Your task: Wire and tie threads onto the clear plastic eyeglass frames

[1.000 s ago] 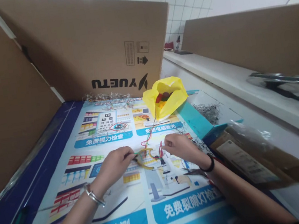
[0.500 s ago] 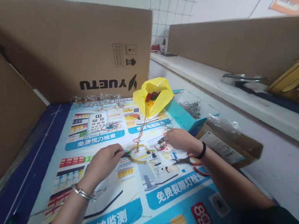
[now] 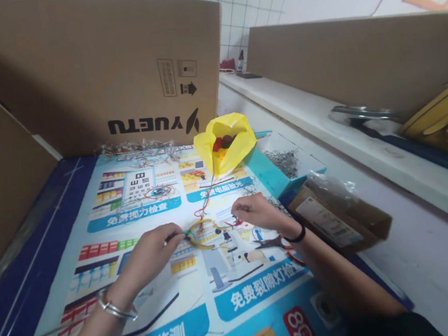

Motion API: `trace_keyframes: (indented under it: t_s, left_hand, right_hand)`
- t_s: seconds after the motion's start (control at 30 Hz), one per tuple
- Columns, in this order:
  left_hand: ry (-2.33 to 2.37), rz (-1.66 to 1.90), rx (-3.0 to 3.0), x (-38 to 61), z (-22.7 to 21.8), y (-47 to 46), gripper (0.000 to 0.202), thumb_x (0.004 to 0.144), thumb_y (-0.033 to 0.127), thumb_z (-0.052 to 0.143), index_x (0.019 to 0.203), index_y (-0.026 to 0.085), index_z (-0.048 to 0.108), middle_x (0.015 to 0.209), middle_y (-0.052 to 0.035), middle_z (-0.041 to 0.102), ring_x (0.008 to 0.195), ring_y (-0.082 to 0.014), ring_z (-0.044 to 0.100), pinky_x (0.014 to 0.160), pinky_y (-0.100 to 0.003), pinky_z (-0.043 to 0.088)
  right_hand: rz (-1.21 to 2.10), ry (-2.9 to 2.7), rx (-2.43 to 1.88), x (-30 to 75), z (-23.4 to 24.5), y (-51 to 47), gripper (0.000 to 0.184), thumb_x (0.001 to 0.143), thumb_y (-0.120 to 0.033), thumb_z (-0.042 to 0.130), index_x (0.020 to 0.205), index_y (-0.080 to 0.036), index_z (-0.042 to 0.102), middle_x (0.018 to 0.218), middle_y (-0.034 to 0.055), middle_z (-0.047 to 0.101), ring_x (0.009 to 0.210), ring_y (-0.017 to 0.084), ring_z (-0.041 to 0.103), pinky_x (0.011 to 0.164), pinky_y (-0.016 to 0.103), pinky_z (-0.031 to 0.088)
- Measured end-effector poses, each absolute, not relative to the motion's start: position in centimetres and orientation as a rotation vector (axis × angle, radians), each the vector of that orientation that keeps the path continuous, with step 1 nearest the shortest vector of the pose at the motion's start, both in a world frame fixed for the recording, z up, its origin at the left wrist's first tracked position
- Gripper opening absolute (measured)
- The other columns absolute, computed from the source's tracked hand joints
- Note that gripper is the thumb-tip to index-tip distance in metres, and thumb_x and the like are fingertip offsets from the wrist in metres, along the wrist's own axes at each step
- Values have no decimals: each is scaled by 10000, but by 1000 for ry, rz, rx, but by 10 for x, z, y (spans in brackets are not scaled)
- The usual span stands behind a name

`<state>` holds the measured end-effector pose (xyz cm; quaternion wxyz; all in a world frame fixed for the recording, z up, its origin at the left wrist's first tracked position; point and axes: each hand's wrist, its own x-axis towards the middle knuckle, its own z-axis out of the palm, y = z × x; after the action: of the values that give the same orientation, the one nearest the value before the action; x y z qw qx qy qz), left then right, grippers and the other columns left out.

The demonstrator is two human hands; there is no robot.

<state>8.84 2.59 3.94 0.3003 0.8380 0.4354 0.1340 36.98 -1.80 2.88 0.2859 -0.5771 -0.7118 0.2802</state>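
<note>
Fingers: left hand pinched on green wire; right hand bunched together, grip unclear.
Yellow ring: left of centre, between the hands.
Change: right hand closer to the ring than half a second ago.
Scissors: right of centre.
Yellow pouch: above centre.

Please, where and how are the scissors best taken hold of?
Probably by the red handles, from the near side: the scissors seem to lie flat, blades pointing left, away from that grip. The right forearm partly covers the handles.
</note>
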Motion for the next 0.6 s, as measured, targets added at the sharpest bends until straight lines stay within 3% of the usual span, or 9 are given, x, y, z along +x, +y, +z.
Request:
trace_keyframes:
  t_s: [0.13, 0.27, 0.4, 0.6]
  left_hand:
    - [1143, 411, 2151, 91, 43, 25, 233, 820, 345, 421, 752, 201, 591, 694, 27, 618, 645, -136, 531, 592, -221, 356]
    - [1127, 487, 2123, 90, 45, 26, 229, 804, 331, 431, 697, 184, 569, 673, 28, 601, 640, -130, 515, 594, -221, 360]
    - [1094, 520, 2120, 89, 46, 24, 225, 807, 316, 419, 702, 183, 567, 674, 26, 600, 645, -127, 521, 602, -221, 363]
    - [1112, 489, 2172, 88, 47, 22, 195, 784, 276, 428, 729, 192, 595, 686, 21, 622, 646, -136, 533, 579, -222, 354]
  right_hand:
    - [874, -1767, -1395, 332, 32, -16, 143, 797, -241, 502, 813, -164, 622, 798, 17, 626, 715, 111, 555, 625, 219, 426]
    - [1076, -1604, -1263, 293, 29, -9, 243, 730, -301, 604, 932, -167, 591, 893, 40, 613, 769, 129, 568, 625, 231, 460]
    - [1293, -1502, -1186, 269, 21, -4, 305, 660, -302, 659, 911, -166, 553, 803, 14, 589, 676, 114, 565, 533, 208, 459]
    - [1261, -1569, -1280, 262, 14, -9, 135, 755, -294, 554, 771, -163, 581, 563, -37, 546, 491, 79, 516, 461, 185, 423]
